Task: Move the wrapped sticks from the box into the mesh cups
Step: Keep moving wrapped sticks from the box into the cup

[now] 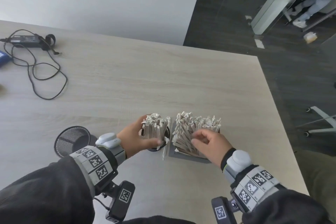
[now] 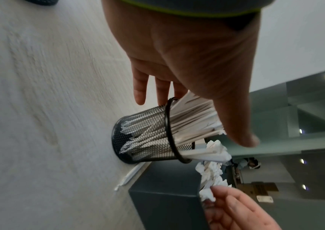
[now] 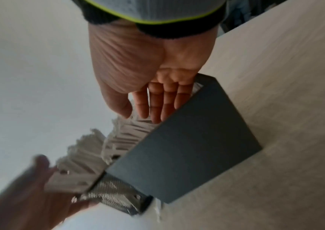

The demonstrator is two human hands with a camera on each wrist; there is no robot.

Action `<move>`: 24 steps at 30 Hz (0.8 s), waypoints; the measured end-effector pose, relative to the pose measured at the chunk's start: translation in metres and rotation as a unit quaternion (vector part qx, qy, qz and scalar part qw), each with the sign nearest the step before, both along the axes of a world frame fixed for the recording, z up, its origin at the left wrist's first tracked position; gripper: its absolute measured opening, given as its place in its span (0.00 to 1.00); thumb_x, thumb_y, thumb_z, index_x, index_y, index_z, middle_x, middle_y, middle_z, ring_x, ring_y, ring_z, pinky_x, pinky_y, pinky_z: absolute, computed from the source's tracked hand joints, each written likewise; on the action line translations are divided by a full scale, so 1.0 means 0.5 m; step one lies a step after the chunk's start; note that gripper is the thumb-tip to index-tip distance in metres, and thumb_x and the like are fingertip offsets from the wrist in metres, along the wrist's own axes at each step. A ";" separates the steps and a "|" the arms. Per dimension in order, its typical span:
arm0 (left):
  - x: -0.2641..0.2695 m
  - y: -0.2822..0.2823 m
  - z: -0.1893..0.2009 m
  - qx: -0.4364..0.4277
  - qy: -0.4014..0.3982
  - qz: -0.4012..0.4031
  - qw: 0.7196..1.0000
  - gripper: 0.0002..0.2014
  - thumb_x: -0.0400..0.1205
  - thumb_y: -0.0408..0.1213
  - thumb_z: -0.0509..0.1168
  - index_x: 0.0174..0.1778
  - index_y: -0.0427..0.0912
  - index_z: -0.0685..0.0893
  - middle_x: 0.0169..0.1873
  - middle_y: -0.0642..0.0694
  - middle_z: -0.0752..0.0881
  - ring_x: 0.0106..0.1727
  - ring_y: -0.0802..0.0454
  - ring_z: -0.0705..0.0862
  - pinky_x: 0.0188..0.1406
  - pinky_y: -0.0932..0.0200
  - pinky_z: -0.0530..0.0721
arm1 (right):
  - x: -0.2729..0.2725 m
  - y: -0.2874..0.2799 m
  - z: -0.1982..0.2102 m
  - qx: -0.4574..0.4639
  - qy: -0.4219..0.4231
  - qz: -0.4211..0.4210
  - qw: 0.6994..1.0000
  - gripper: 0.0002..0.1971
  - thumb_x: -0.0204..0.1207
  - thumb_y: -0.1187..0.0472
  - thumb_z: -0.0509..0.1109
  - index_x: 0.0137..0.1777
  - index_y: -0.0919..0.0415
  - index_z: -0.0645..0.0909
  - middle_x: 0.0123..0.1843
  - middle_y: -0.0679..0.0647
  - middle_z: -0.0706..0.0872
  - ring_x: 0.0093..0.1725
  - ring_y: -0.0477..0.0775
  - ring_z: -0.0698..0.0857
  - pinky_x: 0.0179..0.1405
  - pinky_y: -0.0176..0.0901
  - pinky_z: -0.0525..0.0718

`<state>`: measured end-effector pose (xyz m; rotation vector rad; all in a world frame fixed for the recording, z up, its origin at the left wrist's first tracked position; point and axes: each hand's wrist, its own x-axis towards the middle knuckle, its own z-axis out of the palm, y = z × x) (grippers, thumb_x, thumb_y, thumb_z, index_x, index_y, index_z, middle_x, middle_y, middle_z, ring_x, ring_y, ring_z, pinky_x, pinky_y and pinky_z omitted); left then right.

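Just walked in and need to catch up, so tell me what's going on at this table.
A person is moving wrapped sticks from a dark box into mesh cups. The left hand is spread around the bundle standing in the nearer mesh cup, which looks full. The right hand reaches into the box's sticks; whether it grips any is unclear. A second mesh cup stands empty, and one stray stick lies on the table.

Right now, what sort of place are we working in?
Probably an office or meeting room: a wide wooden table, a laptop charger lying on it, and glass partitions over dark carpet.
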<state>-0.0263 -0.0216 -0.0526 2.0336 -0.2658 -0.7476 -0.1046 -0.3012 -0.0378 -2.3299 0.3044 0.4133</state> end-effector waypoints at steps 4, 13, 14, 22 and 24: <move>-0.018 0.007 -0.005 0.009 -0.007 -0.063 0.998 0.66 0.51 0.72 0.80 0.80 0.75 0.44 0.81 0.60 0.62 0.78 0.53 0.71 0.77 0.43 0.73 | -0.009 0.012 -0.005 -0.034 0.004 0.058 0.998 0.30 0.71 0.38 0.76 0.71 0.47 0.78 0.64 0.39 0.78 0.55 0.41 0.83 0.56 0.36 0.81; -0.027 -0.049 -0.014 0.061 -0.136 -0.021 0.989 0.65 0.59 0.60 0.82 0.78 0.76 0.37 0.81 0.55 0.63 0.76 0.55 0.71 0.71 0.54 0.75 | -0.003 0.027 -0.025 -0.060 0.026 0.119 0.991 0.47 0.63 0.33 0.78 0.81 0.49 0.67 0.76 0.47 0.73 0.70 0.48 0.76 0.70 0.43 0.74; -0.025 -0.059 -0.014 0.063 -0.141 -0.016 0.988 0.64 0.60 0.60 0.82 0.79 0.75 0.39 0.81 0.54 0.64 0.76 0.53 0.72 0.71 0.54 0.76 | -0.002 0.028 -0.026 -0.065 0.032 0.127 0.989 0.47 0.63 0.32 0.77 0.80 0.49 0.68 0.75 0.47 0.73 0.69 0.49 0.75 0.70 0.44 0.74; 0.007 -0.115 -0.010 0.097 -0.146 0.013 0.984 0.37 0.71 0.60 0.73 0.75 0.61 0.66 0.67 0.53 0.82 0.56 0.51 0.84 0.57 0.50 0.84 | -0.007 0.048 -0.048 -0.063 -0.034 0.127 0.989 0.25 0.63 0.39 0.75 0.56 0.50 0.78 0.52 0.43 0.76 0.52 0.46 0.76 0.51 0.39 0.72; 0.012 -0.118 -0.002 0.105 -0.136 0.033 0.984 0.27 0.75 0.58 0.71 0.69 0.58 0.74 0.55 0.51 0.86 0.43 0.53 0.84 0.45 0.52 0.86 | -0.005 0.054 -0.045 -0.060 -0.028 0.120 0.991 0.25 0.65 0.40 0.75 0.59 0.49 0.79 0.52 0.43 0.79 0.52 0.47 0.79 0.50 0.39 0.75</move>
